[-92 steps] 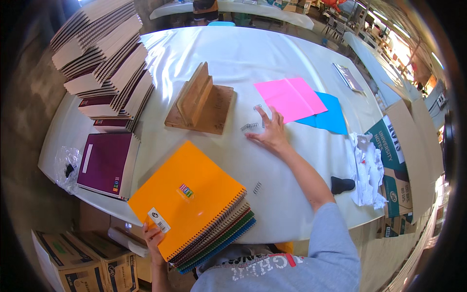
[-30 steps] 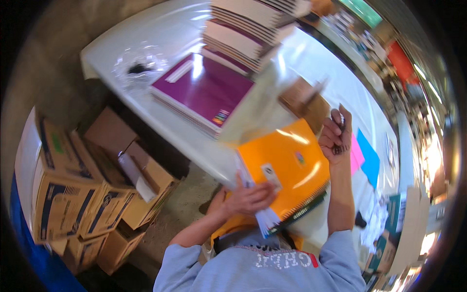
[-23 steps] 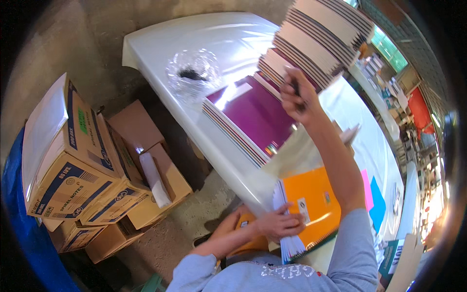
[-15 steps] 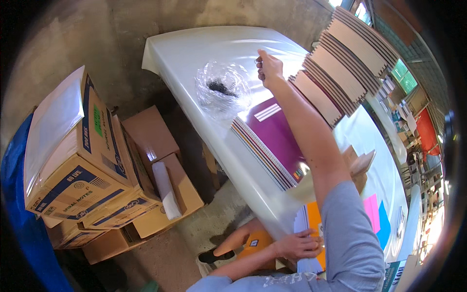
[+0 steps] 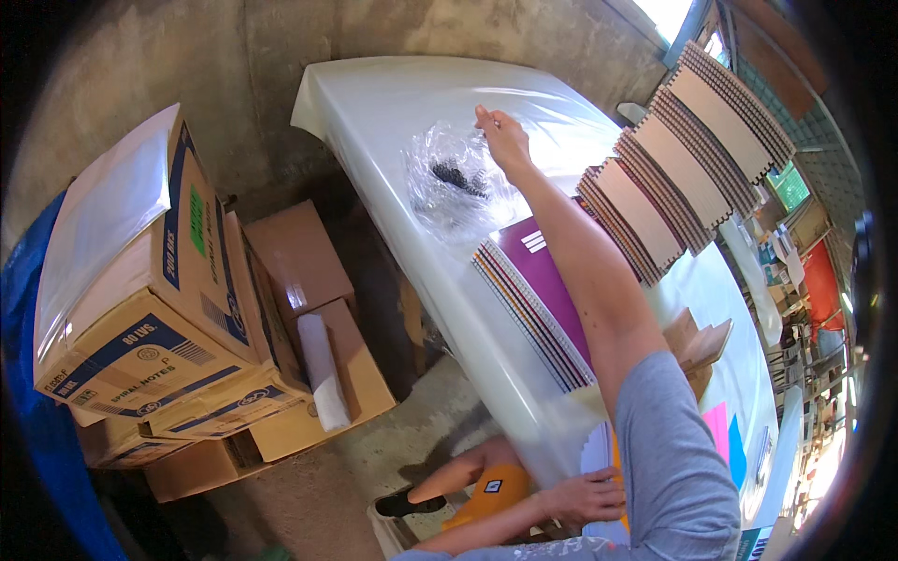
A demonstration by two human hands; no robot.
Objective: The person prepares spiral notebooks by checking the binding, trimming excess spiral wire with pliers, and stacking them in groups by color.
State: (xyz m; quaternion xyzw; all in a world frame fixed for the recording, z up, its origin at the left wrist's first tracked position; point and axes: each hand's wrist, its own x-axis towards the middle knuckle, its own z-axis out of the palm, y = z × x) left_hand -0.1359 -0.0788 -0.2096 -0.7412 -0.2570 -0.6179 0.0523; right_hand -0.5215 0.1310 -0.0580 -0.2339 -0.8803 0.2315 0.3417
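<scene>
My right hand (image 5: 505,138) reaches far across the white-covered table (image 5: 374,103), its fingertips drawn together at the edge of a crumpled clear plastic bag (image 5: 444,210). Black coils (image 5: 458,178) lie inside that bag. What the fingers pinch, if anything, is too small to make out. Close to my body, my left hand (image 5: 589,496) curls over a notebook with white pages (image 5: 597,447) and an orange cover, mostly hidden behind my right sleeve. Under my right forearm sits a stack of spiral notebooks (image 5: 547,280) with a purple cover on top.
Tall stacks of bound notebooks (image 5: 702,154) stand along the table's far right. A brown cardboard piece (image 5: 697,346) and pink sheets (image 5: 716,430) lie right of my arm. Cardboard boxes (image 5: 150,365) are piled on the left, with a rolled white sheet (image 5: 323,374) on one.
My right hand has moved left, closer to the plastic bag. My left hand stays on the orange-covered notebook. The whole view has shifted slightly.
</scene>
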